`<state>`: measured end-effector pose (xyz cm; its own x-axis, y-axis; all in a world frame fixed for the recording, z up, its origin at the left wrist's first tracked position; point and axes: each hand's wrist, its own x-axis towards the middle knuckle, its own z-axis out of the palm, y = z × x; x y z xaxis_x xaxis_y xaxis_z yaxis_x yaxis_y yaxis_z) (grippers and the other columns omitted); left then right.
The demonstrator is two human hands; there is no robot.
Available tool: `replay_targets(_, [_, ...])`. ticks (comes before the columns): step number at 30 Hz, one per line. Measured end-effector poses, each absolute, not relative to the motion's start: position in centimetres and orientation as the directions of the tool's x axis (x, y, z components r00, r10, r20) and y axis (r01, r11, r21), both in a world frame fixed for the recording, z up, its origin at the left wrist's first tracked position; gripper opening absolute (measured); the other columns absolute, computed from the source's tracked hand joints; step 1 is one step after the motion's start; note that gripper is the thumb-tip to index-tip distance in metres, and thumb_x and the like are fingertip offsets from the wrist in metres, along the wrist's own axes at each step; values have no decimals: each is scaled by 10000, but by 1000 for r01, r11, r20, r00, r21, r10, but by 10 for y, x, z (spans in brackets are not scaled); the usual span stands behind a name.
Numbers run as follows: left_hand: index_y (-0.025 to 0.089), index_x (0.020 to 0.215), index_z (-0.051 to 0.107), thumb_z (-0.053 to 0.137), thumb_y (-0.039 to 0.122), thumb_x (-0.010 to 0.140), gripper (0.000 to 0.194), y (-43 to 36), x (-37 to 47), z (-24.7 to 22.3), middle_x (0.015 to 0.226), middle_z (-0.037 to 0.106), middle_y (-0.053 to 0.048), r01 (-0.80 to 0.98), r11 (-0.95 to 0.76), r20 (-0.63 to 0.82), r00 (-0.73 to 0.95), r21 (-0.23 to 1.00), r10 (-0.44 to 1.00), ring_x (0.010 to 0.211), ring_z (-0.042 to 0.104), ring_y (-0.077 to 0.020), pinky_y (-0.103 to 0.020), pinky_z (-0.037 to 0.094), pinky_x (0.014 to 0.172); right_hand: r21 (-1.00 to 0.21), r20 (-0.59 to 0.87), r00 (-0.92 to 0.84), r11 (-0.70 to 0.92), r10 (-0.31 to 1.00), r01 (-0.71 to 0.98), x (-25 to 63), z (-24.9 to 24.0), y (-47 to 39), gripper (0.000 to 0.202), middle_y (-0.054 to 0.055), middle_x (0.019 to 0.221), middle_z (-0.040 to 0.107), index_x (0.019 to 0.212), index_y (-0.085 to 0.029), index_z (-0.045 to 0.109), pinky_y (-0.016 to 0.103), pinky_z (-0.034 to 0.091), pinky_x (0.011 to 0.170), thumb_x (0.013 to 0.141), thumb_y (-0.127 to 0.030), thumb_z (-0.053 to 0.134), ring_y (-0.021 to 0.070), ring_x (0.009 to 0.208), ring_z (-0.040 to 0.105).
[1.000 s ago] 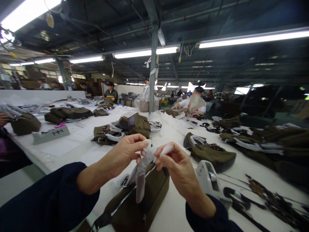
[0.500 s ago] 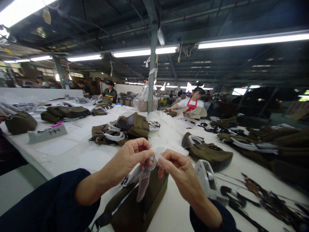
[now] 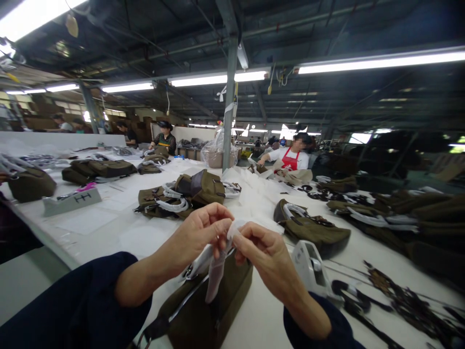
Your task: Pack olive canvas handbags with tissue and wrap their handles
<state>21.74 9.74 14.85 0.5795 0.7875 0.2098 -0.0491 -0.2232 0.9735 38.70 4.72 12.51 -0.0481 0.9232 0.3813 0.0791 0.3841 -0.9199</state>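
In front of me on the table stands an olive handbag (image 3: pixel 203 310) with a dark zip top and a handle (image 3: pixel 199 264) covered in whitish wrap. Above it, a strip of thin white wrapping (image 3: pixel 217 276) hangs from between my hands. My right hand (image 3: pixel 263 249) pinches the top of this wrapping between thumb and fingers. From the other side, my left hand (image 3: pixel 203 232) has its thumb and fingertips closed at the same piece. Exactly what lies between the left fingertips is partly hidden.
A tape dispenser (image 3: pixel 312 269) stands right of the bag, beside dark straps (image 3: pixel 399 295). More olive handbags lie ahead (image 3: pixel 199 189) and at right (image 3: pixel 312 225). A grey box (image 3: pixel 72 201) is at left. A post (image 3: pixel 228 106) rises behind; co-workers sit across the table.
My fingertips have drawn closer together, and the white piece at the top is now folded or gathered. A co-worker in a red apron has shifted across the table.
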Motion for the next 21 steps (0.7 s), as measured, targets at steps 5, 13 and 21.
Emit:
replay_targets(5, [194, 930, 527, 683, 301, 837, 211, 101, 219, 147, 757, 547, 38, -106, -251, 269, 532, 962, 803, 546, 487, -66, -171, 424, 478, -878, 463, 97, 441, 881, 184, 389, 115, 52, 263, -18, 698, 546, 812, -201, 593, 239, 440, 513, 841, -450, 671, 120, 597, 517])
replay_targets(13, [214, 971, 479, 624, 189, 851, 190, 94, 224, 154, 817, 534, 39, -213, -266, 338, 499, 940, 798, 567, 468, -60, -165, 407, 475, -817, 552, 112, 509, 826, 271, 374, 120, 50, 337, -62, 599, 347, 666, -183, 496, 238, 275, 508, 936, -377, 551, 83, 558, 319])
replay_targets(21, [200, 920, 471, 638, 110, 820, 214, 99, 215, 166, 782, 509, 50, -336, -267, 390, 385, 903, 836, 514, 358, -25, -120, 316, 425, -943, 325, 175, 332, 930, -17, 374, 86, 59, 378, -68, 580, 399, 685, -188, 492, 223, 242, 440, 909, -481, 574, 64, 480, 319])
